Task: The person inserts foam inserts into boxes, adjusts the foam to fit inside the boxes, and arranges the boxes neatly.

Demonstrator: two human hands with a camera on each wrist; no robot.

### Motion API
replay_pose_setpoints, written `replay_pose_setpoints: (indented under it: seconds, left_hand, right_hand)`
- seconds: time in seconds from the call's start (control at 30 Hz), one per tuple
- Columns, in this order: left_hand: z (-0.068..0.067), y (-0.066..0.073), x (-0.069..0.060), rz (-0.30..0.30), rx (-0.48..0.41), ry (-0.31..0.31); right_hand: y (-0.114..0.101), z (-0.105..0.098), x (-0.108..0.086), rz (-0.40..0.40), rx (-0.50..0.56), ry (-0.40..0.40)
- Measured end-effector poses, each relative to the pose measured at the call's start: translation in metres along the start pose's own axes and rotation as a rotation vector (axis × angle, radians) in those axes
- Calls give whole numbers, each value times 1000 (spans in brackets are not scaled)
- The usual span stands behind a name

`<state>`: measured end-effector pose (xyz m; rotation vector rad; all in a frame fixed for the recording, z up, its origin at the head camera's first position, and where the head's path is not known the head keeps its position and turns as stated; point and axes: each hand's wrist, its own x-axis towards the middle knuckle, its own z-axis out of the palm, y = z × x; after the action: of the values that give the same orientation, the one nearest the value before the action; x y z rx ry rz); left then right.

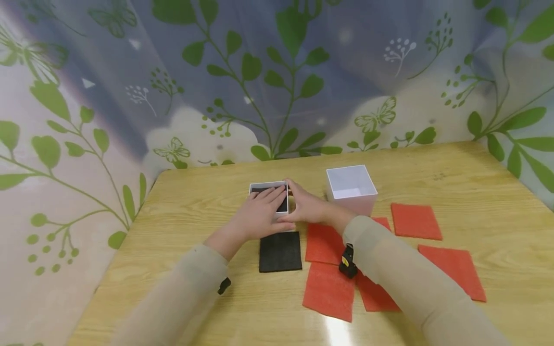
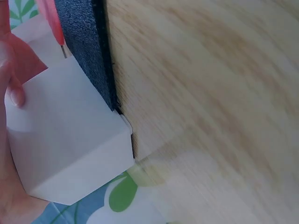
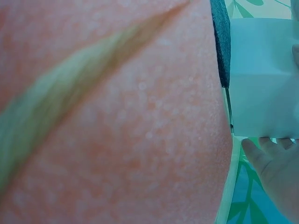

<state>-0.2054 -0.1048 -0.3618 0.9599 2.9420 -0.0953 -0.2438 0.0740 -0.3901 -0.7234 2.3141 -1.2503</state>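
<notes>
A black piece (image 1: 283, 206) lay inside the small white box (image 2: 60, 130), directly beneath the left fingers (how deep the dark stack went, I couldn't tell), with no long axis apparent. The left hand (image 1: 259, 216), nearer, spanned the box's mouth, fingers straight. The right hand (image 1: 309, 204) gripped the box's right side between thumb and fingers. A loose black square (image 1: 280, 252) lay just this side of the box; a pink box (image 1: 361, 205) and red squares (image 1: 416, 221) were to its right.

Left of the pale, smooth-sided box (image 3: 264, 88) there is a dark, felt-like sheet (image 3: 223, 51), then close, blurred skin (image 3: 140, 140). Below the box, one bare hand (image 3: 276, 171) has fingertips at its edge, before green-leaved blue cloth (image 3: 247, 198).
</notes>
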Motion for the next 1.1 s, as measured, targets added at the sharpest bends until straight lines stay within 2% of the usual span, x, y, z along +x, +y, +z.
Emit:
replay_pose_setpoints:
  seconds: [0.23,0.43,0.63,0.77,0.97,1.1]
  left_hand:
    - [3,0,0,-6,6,47]
    - [2,0,-1,5,-1,47]
    - [7,-4,-2,58,-21,76]
    - [9,-5,0,88,-9,114]
    - [14,-10,-1,127,-30,199]
    - [19,-16,-4,227,-86,338]
  right_hand:
    - [-2,1,1,-32,21,8]
    - [-3,0,0,-23,0,9]
    - [-2,0,-3,26,-16,9]
    - [-4,-5,-6,40,-78,1]
    - [-12,-7,-7,3,-116,-5]
    - [-12,-5,-4,-4,-124,-4]
